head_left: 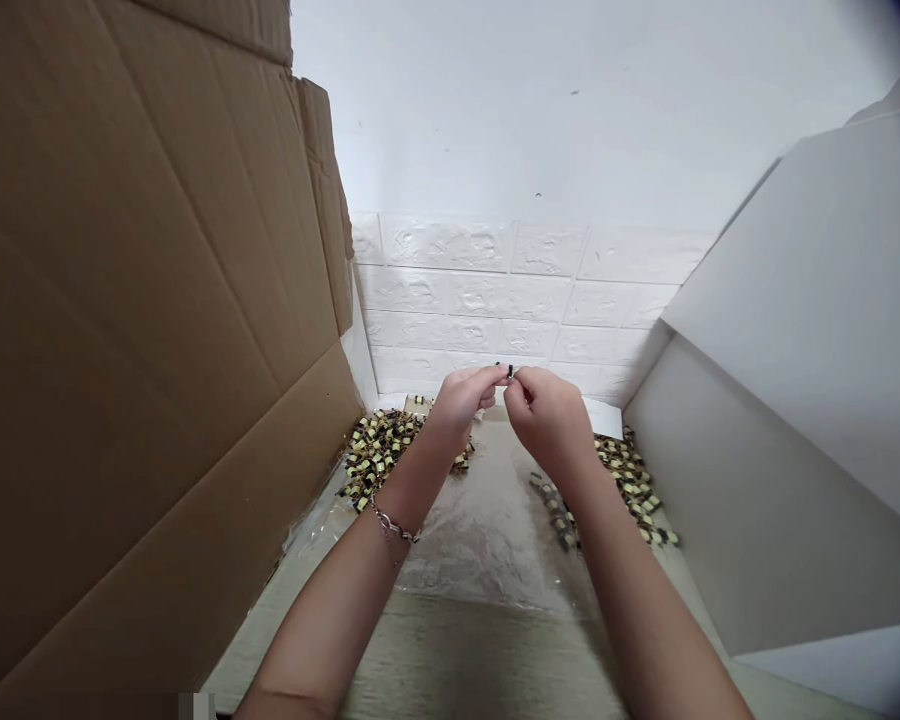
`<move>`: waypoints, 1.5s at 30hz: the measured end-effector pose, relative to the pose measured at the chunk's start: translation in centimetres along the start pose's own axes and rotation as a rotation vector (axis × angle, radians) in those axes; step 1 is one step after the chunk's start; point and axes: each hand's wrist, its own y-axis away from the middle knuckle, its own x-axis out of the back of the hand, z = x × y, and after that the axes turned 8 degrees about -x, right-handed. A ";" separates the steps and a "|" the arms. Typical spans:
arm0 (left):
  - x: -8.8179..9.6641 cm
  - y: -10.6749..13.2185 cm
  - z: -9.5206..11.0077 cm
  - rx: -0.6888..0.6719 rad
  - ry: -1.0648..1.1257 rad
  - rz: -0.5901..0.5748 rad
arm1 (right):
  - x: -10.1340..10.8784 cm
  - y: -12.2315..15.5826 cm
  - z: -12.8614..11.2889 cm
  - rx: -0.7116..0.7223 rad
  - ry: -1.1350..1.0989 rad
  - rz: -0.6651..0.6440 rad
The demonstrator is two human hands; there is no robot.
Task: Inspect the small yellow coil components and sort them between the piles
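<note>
My left hand (pixel 465 398) and my right hand (pixel 547 415) meet in the middle of the view, raised above the table. Between their pinched fingertips sits a tiny black part (pixel 508 371), held from both sides. A silver bracelet (pixel 394 525) circles my left wrist. Below the left hand lies a heap of small yellow-and-black parts (pixel 375 450). A second heap of the same parts (pixel 634 485) spreads to the right of my right forearm, with a short row of them (pixel 559 515) close beside it.
A tall brown cardboard sheet (pixel 135 330) walls off the left side. A white panel (pixel 802 400) closes the right. A white brick-pattern wall (pixel 495 300) stands behind. Clear plastic film (pixel 480 520) covers the pale tabletop (pixel 480 660) between the heaps.
</note>
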 end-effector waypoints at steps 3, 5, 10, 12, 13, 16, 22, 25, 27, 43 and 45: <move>-0.1 0.1 0.1 -0.021 0.013 0.007 | 0.0 0.0 -0.1 -0.012 -0.065 0.010; -0.2 0.2 0.2 -0.023 0.030 0.000 | 0.0 0.0 -0.2 -0.006 -0.089 0.022; -0.4 0.2 0.2 -0.021 0.069 -0.010 | 0.2 0.0 -0.2 0.014 -0.114 0.047; -0.5 0.3 0.3 -0.036 0.041 -0.003 | 0.2 0.0 -0.2 0.013 -0.118 0.050; -0.6 0.3 0.3 -0.048 0.009 0.011 | 0.2 0.0 -0.2 0.010 -0.117 0.049; -0.9 0.5 0.5 -0.099 -0.120 0.070 | 0.2 0.1 -0.2 0.006 -0.104 0.054; -1.4 1.0 1.0 -0.165 -0.201 0.110 | 0.1 0.2 -0.3 0.031 -0.072 0.067; -1.5 1.0 1.1 -0.188 -0.213 0.130 | 0.0 0.3 -0.5 0.043 -0.039 0.102; -1.4 0.9 1.1 -0.193 -0.219 0.144 | -0.1 0.3 -0.5 0.060 -0.035 0.105; -0.5 0.4 0.3 -0.271 -0.540 0.135 | 1.6 -0.5 0.9 0.135 -0.093 -0.022; -0.4 0.4 0.5 -0.230 -0.500 0.092 | 1.8 -0.6 1.0 0.138 -0.100 -0.024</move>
